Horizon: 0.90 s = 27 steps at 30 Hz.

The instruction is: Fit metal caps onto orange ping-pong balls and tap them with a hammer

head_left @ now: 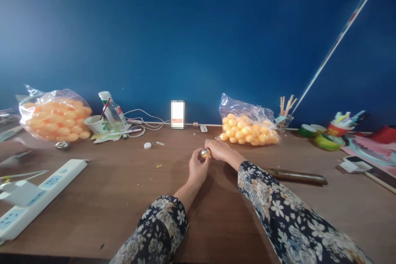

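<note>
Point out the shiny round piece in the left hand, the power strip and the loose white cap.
Shiny round piece [204, 152]: head view, silvery top.
Power strip [46, 194]: head view, upper face.
Loose white cap [147, 145]: head view, top.

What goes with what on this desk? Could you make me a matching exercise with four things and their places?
Things
1. Long white plastic power strip
2. Small round shiny silver-and-yellow object
3. Yellow-green roll of tape
4. Long glossy brown rod

Places
A. Partly hidden behind the floral right sleeve
B. At the picture's lower left
C. Beside a red cup of pens
D. Between the left hand's thumb and fingers

Pairs: 1-B, 2-D, 3-C, 4-A
</note>
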Available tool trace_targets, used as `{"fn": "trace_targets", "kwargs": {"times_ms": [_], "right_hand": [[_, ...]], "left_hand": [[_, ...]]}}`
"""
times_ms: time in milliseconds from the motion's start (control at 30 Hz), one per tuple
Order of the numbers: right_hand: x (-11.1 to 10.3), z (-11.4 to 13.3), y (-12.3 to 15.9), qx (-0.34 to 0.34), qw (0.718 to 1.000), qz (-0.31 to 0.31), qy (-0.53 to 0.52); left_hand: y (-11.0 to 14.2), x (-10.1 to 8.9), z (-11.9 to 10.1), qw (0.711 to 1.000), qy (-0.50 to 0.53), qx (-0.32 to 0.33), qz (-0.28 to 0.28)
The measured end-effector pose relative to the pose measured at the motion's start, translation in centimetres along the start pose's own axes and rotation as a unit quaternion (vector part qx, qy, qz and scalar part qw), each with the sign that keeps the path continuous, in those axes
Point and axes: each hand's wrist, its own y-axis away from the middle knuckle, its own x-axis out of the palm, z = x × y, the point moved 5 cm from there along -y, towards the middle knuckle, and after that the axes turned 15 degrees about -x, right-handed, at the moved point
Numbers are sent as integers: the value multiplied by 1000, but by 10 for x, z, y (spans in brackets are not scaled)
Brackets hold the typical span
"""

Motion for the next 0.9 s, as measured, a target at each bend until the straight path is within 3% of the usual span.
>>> {"fn": "trace_targets", "kwargs": {"times_ms": [900], "right_hand": [[5,-8,10,-24,990,-117,-79]], "left_hand": [[0,0,2,1000,-5,9,2]]}}
